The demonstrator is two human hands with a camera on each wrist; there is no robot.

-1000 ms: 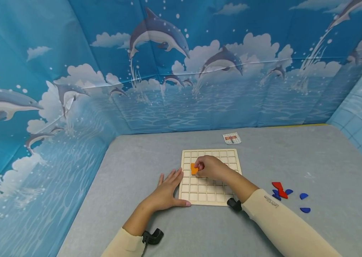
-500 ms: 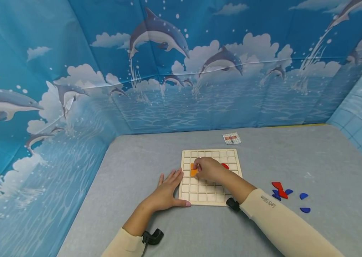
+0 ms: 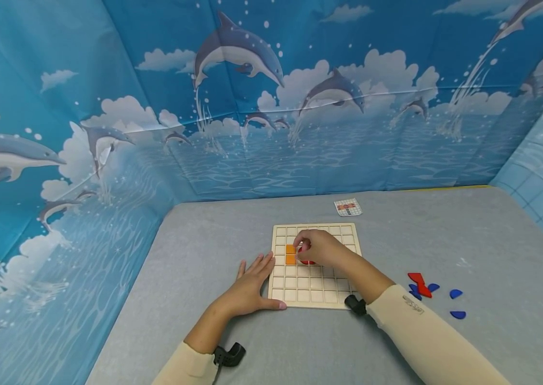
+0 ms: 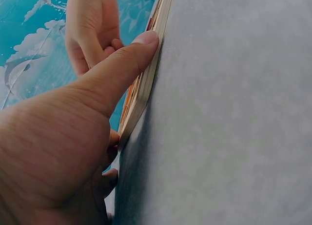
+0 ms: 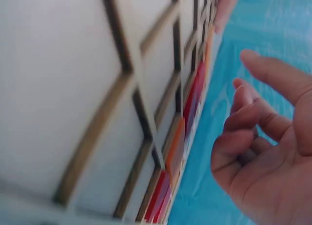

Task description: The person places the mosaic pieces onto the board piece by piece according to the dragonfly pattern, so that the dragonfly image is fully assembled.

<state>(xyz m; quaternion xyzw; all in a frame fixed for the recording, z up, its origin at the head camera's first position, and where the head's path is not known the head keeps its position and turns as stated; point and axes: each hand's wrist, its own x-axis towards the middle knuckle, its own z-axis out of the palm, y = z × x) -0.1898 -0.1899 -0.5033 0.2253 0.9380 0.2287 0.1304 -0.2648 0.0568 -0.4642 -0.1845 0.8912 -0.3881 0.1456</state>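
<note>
A pale wooden grid board (image 3: 303, 295) lies on the grey table. My left hand (image 3: 251, 289) rests against it with straight, spread fingers at its left side and the thumb (image 4: 145, 38) on the near edge. Over the board's upper left is my right hand (image 3: 321, 247). Its thumb and index finger stand apart with nothing between them, as the right wrist view shows, and the other fingers are loosely bent. Two orange squares (image 3: 291, 259) fill cells just left of its fingertips. A red piece (image 3: 307, 262) shows partly beneath them; another red piece (image 5: 158, 195) sits in the grid.
A small printed pattern card (image 3: 348, 207) lies behind the board. To the right are red pieces (image 3: 415, 277) and several blue half-circles (image 3: 456, 293), some overlapping. A dolphin-print cloth (image 3: 271, 160) hangs behind the table and along its left.
The right hand presses at the orange pieces earlier, then lifts slightly to the right, uncovering both orange squares and part of a red piece. The left hand stays put.
</note>
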